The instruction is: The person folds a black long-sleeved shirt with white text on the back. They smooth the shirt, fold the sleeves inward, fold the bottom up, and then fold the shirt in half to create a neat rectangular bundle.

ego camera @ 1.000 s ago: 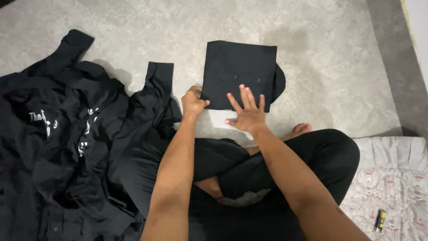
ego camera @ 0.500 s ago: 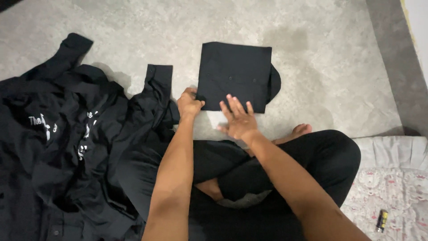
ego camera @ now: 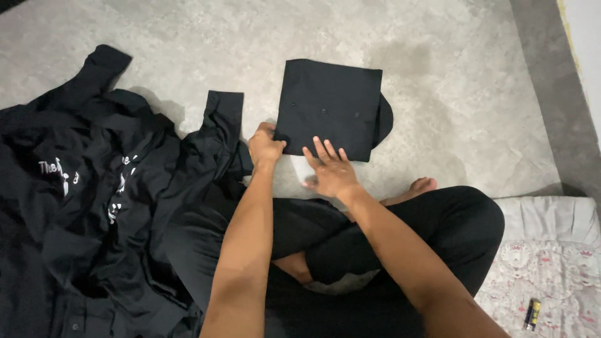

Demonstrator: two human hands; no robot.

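Two hands on one folded black shirt [ego camera: 332, 106] on the floor [ego camera: 438, 75]: left hand [ego camera: 264, 147] pinches its near-left corner, right hand [ego camera: 330, 172] lies flat, fingers spread, on the near edge, shirt pile [ego camera: 87, 200] just left.

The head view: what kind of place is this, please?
Probably a room in a home, with the person sitting on a bare concrete floor. A pile of black clothes lies beside them, and a patterned mattress is at the edge.

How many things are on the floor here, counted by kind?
Folded black shirt, held by left hand and right hand: 1
Heap of unfolded black clothes: 1
Pale patterned mattress: 1
Small yellow and black object: 1
Total: 4
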